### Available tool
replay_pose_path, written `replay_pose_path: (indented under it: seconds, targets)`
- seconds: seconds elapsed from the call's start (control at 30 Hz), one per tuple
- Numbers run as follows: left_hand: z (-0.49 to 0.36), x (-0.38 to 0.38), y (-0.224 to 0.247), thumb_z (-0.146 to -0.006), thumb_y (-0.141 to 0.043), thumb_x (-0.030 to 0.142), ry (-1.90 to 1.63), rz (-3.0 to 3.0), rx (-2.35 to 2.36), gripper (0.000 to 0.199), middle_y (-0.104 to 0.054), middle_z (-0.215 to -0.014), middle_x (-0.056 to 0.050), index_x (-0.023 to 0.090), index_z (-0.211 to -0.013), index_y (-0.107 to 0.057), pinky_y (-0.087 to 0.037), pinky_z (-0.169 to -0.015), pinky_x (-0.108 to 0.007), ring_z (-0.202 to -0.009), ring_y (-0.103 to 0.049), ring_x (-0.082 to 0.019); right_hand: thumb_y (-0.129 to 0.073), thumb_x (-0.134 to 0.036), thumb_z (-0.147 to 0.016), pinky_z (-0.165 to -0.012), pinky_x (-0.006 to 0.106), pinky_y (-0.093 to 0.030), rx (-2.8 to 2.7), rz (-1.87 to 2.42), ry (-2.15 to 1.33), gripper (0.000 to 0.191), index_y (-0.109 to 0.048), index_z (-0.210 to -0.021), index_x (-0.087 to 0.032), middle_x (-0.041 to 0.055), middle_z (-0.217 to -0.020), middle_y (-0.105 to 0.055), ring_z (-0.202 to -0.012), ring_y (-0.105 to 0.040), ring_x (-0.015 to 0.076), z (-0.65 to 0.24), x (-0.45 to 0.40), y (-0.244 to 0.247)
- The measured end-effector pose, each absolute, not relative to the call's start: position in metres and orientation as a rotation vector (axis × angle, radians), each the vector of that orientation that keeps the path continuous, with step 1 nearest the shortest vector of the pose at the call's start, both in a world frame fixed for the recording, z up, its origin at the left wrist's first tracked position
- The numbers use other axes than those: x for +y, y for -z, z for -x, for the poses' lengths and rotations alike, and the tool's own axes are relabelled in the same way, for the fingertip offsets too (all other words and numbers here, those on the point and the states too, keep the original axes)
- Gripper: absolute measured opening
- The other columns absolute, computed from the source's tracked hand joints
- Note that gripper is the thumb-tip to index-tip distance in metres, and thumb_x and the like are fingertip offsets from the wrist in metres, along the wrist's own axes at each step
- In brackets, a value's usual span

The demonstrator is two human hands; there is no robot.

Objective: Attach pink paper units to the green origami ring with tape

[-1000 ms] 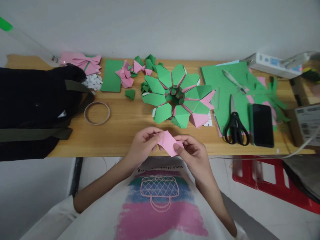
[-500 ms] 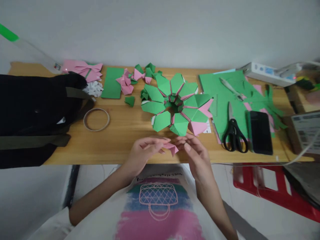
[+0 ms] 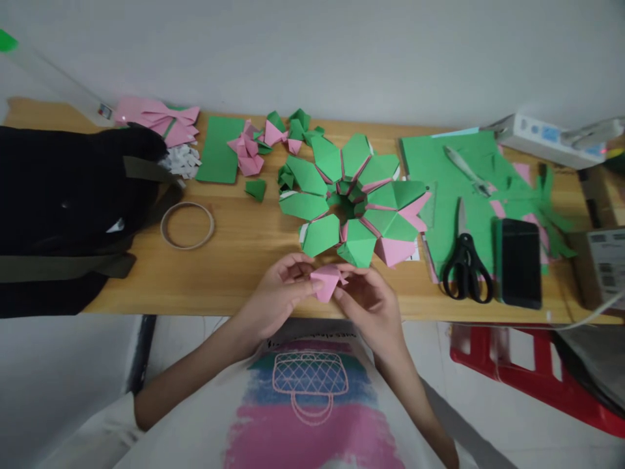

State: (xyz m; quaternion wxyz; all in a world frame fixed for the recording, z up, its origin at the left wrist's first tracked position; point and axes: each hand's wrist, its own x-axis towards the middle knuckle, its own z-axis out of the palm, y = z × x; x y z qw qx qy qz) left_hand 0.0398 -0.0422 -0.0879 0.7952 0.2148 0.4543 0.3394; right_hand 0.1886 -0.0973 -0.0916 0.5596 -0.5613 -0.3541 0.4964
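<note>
Bottom of the frame is just the person's white shirt with a pink and blue print. A bit above that, near the lower middle, both hands meet over the front edge of the wooden table. The left hand and the right hand are each pinching the same small folded pink paper piece, fingers closed on it from either side, so it sits held between them just off the tabletop.

Right behind the hands, center frame, is a big ring of folded green and pink paper units, its nearest green unit almost touching the pink piece. Left of center lies a tape roll, flat on the wood, and next to that a black bag takes up the left edge.

Over on the right: black scissors and a dark phone side by side, both partly lying on green paper sheets.

Further back, upper left of the table, there's a green rectangle of paper, a little pile of white scraps, pink folded shapes, and a cluster of small pink and green folded bits. A white box sits at the far right against the wall.
</note>
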Motion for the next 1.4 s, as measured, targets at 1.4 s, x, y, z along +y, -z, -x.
replay_pose_path:
  seconds: [1.4]
  targets:
    - [-0.059, -0.044, 0.086, -0.056, -0.088, 0.017, -0.902, -0.121, 0.893, 0.018, -0.077, -0.076, 0.004, 0.023, -0.064, -0.073, -0.056, -0.070, -0.020, -0.075, -0.070, -0.010, -0.080, -0.037, -0.069, -0.058, 0.026, -0.036, -0.340, 1.478, -1.053, 0.030, -0.060, -0.054, -0.021, -0.0047, -0.053, -0.051, -0.055, -0.044, 0.0101, -0.175, -0.081, 0.072]
